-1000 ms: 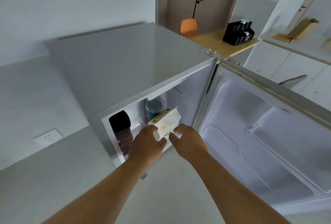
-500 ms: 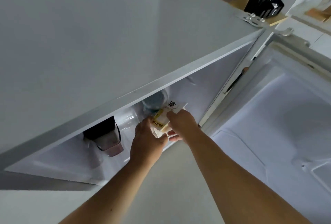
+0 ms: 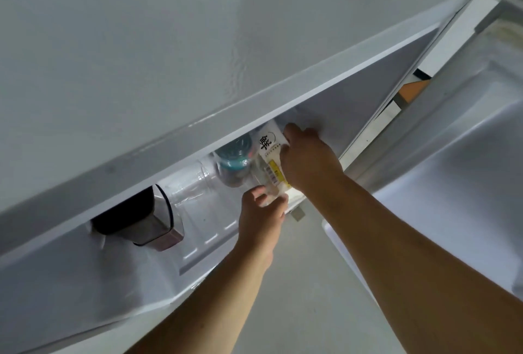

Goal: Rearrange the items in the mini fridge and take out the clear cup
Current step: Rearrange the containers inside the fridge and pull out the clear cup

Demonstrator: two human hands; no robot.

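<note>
Person leaning low at the open white mini fridge (image 3: 325, 84), both bare arms reaching into its compartment under the grey top panel.

Right hand (image 3: 310, 159): wrapped around the upper part of a white rectangular carton with a black printed character and a yellow label strip (image 3: 271, 152); fingers curl over its far top edge, so the hand is clamped on it. Carton sits tilted, at the right end of the compartment close to the inner side wall.

Left hand (image 3: 261, 212): at the carton's lower end, fingers loosely spread and touching its bottom corner (whether it truly grips, I cannot tell, since that part is blurred).

Just left of the carton: a clear bottle with a teal-blue lid (image 3: 235, 159), touching or nearly touching the carton.

Further left, lying on its side on the fridge floor: a clear plastic cup (image 3: 189, 189), hard to make out against the white liner, between the bottle and a dark tumbler with a black lid and reddish base (image 3: 138, 219) at the far left.

Fridge door (image 3: 452, 183) stands swung open to the right, inner white liner facing the person.
</note>
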